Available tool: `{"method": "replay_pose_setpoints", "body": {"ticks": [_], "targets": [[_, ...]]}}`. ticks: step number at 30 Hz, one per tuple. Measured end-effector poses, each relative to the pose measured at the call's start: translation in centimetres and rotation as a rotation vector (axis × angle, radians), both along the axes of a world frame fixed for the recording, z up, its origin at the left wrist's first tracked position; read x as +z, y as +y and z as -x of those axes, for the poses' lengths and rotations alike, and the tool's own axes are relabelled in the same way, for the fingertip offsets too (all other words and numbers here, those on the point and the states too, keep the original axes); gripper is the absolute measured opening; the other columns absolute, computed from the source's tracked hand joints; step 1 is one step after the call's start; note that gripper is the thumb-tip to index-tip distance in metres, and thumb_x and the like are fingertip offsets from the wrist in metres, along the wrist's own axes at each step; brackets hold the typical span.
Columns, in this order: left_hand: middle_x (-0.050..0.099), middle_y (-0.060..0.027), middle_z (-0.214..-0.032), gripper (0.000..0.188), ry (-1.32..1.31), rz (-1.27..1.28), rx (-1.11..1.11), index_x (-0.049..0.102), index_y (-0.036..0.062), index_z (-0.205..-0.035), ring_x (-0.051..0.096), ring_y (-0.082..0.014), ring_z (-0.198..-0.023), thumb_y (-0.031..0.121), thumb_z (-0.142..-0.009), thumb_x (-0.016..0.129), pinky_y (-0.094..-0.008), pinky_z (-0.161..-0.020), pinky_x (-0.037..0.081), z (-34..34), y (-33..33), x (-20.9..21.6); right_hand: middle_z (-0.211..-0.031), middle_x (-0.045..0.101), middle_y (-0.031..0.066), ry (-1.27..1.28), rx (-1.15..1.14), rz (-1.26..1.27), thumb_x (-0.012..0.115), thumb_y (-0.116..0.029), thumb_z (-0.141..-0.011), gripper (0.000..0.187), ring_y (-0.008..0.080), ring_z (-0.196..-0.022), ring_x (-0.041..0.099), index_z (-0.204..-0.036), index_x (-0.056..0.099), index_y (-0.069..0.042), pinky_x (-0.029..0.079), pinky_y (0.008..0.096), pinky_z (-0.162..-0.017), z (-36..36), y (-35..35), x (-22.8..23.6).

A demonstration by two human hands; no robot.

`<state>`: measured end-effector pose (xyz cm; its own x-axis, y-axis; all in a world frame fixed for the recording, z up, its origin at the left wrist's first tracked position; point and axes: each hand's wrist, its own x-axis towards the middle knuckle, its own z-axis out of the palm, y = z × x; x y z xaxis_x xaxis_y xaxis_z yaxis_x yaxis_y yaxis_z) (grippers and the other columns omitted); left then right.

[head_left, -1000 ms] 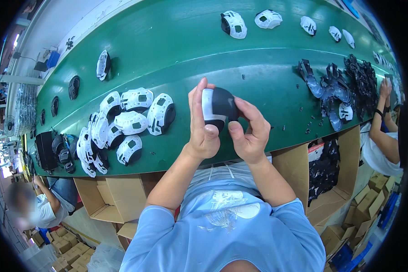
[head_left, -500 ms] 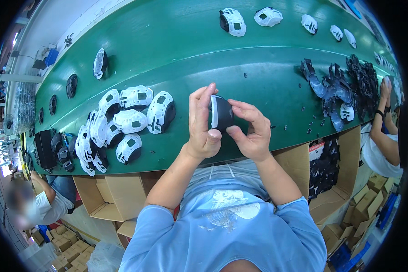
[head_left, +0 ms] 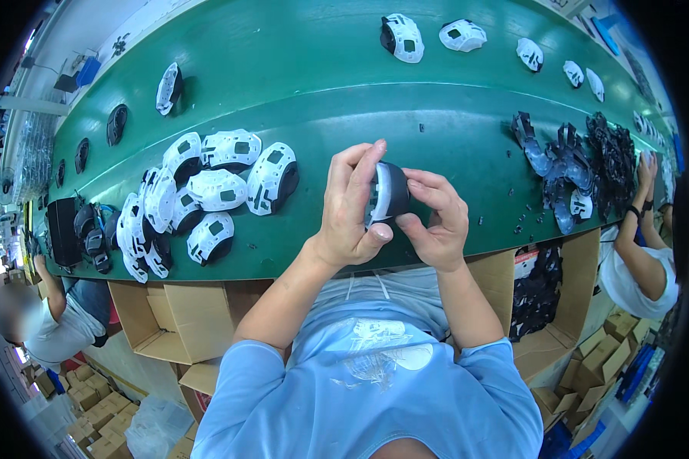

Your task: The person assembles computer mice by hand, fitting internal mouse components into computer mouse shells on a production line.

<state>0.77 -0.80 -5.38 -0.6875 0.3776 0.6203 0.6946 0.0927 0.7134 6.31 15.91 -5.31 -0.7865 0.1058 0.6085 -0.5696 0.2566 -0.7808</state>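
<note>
Above the near part of the green table (head_left: pixel 406 103), a curved black-and-white shell (head_left: pixel 393 191) is held between my two hands. My left hand (head_left: pixel 348 208) closes on its white side, fingers pointing up and thumb low. From the other side, the fingers and thumb of my right hand (head_left: pixel 438 220) pinch its black face. The white side is turned partly toward my left palm, which hides some of it. To the left lies a pile of similar shells (head_left: pixel 217 190), white sides up with black beneath. Small black pieces (head_left: pixel 519 229) are scattered to the right of my hands.
Black parts (head_left: pixel 611 157) and dark translucent pieces (head_left: pixel 565 164) are heaped at right. More shells (head_left: pixel 402 38) line the far side. Open cardboard boxes (head_left: pixel 199 321) stand below the near edge. Co-workers (head_left: pixel 637 268) sit on both sides; a black bin (head_left: pixel 63 232) is far left.
Both hands and the shell sit slightly farther right in the view. More of the shell's white side with its dark slots now shows. The whole scene has shifted a little with my head.
</note>
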Motion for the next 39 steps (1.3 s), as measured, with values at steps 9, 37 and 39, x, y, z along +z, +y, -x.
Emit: {"method": "replay_pose_setpoints", "body": {"ticks": [9, 37, 39], "targets": [[0.050, -0.0300, -0.126, 0.092, -0.114, -0.025, -0.022, 0.037, -0.0118, -0.146, 0.055, -0.0388, -0.112, 0.067, -0.098, 0.040, -0.0476, -0.095, 0.046, -1.0, 0.2, 0.1, -0.123, 0.065, 0.0182, -0.042, -0.036, 0.069, 0.082, -0.016, -0.082, 0.041, 0.0305, -0.104, 0.065, -0.120, 0.069, -0.008, 0.056, 0.0393, -0.088, -1.2, -1.9, -1.7], [0.053, -0.0251, -0.126, 0.094, -0.108, 0.013, 0.015, 0.040, -0.0111, -0.144, 0.059, -0.0320, -0.109, 0.070, -0.099, 0.030, -0.0426, -0.091, 0.050, -1.2, 1.0, 0.6, -0.139, 0.059, 0.0201, -0.013, 0.029, 0.126, 0.072, -0.019, -0.092, 0.043, 0.0371, -0.125, 0.058, -0.133, 0.065, -0.009, 0.047, 0.0449, -0.104, -0.8, -2.1, -1.8], [0.053, -0.0236, -0.128, 0.092, -0.191, -0.047, -0.016, 0.040, -0.0107, -0.144, 0.059, -0.0304, -0.110, 0.069, -0.100, 0.032, -0.0418, -0.093, 0.049, -1.4, 0.9, 0.1, -0.144, 0.055, 0.0215, -0.041, 0.032, 0.171, 0.067, -0.022, -0.096, 0.043, 0.0397, -0.128, 0.056, -0.137, 0.063, -0.010, 0.045, 0.0473, -0.106, -1.4, -3.3, -2.0]]}}
